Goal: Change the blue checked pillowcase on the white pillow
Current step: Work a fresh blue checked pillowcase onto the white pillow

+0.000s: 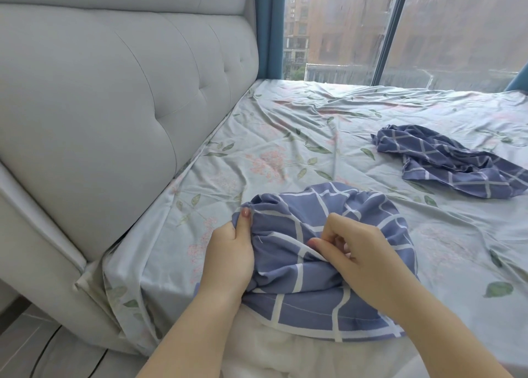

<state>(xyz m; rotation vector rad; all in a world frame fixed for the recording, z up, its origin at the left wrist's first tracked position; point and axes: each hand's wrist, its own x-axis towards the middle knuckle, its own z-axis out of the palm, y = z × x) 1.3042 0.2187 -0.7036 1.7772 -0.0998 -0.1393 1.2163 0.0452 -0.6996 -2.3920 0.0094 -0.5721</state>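
White pillow [285, 354] sticks out toward the person, its far end inside the blue checked pillowcase [371, 212]. Left hand [231, 252] grips the case's left corner; right hand [363, 252] pinches its middle.

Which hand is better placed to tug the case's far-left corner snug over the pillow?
Left, probably. The left hand grips the pillowcase right at that corner, thumb on top; the right hand only pinches a fold mid-panel.

Bed [285, 126] w/ pillow [300, 357], loose pillowcase [445, 160]
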